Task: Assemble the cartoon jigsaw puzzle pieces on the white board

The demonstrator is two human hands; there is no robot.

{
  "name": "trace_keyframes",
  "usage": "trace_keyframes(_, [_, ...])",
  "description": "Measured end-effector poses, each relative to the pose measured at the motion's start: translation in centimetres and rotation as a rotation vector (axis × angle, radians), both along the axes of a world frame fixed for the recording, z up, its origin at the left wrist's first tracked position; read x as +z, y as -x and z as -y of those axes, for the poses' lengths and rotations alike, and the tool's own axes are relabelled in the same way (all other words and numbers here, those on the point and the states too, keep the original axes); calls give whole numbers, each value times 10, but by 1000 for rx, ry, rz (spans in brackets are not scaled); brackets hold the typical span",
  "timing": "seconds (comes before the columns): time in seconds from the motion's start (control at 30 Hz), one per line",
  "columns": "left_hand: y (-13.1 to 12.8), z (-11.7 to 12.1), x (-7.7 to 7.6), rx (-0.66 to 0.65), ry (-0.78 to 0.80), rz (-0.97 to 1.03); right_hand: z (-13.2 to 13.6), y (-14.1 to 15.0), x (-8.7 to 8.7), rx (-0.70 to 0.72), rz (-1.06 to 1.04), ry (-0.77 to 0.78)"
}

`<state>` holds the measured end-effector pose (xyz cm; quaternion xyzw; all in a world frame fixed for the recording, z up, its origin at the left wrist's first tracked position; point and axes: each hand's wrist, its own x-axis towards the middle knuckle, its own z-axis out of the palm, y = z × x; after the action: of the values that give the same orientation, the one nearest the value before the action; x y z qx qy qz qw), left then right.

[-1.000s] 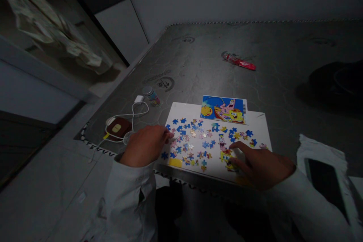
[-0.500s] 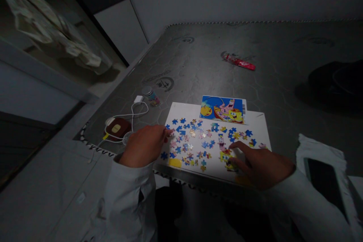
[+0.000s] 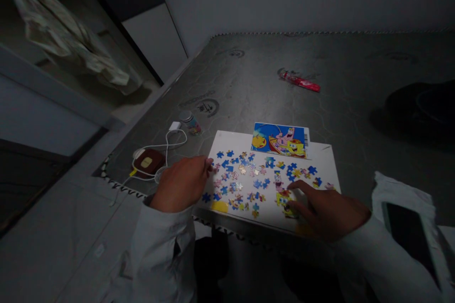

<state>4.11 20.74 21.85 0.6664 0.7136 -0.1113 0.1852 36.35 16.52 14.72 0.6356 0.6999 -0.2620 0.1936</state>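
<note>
Many loose jigsaw puzzle pieces [image 3: 234,187] lie spread over a white board [image 3: 227,137]. My left hand [image 3: 185,182] is at the board's left edge, its fingers drawn together; a small pinkish patch shows at the fingertips, and I cannot make out whether it is a piece. On the right half, a few joined puzzle pieces [image 3: 283,196] form an upright strip with a pink and a yellow cartoon figure. My right hand [image 3: 325,206] rests beside this strip, index finger and thumb apart, the tips at its right side. Its other fingers are hidden beneath.
A picture card [image 3: 280,139] with the cartoon scene lies at the board's back edge. To the left are a small jar [image 3: 191,123], a white cable [image 3: 167,139] and a brown case [image 3: 148,161]. A red packet [image 3: 300,80] lies farther back; a phone [image 3: 408,234] is at right.
My left fingertips have shifted slightly left and up, off the board's edge pieces. My right hand stays beside the joined strip. The whole view has shifted slightly.
</note>
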Motion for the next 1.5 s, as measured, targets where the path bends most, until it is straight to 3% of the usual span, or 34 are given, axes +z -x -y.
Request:
trace_keyframes(0.3, [-4,0,4,-6,29,-49,1,4,4,-13,17,19])
trace_keyframes(0.57, [-4,0,3,-16,55,-97,1,-4,-6,-6,-31,17])
trace_keyframes(0.83, [-1,-2,-6,1,49,-48,1,-15,-17,26,-42,-47])
trace_keyframes(1.23, [-6,-1,-4,54,-31,27,2,-26,-24,30,-61,-118])
trace_keyframes(1.5, [6,1,2,58,-25,104,1,-33,-26,-10,-87,-83])
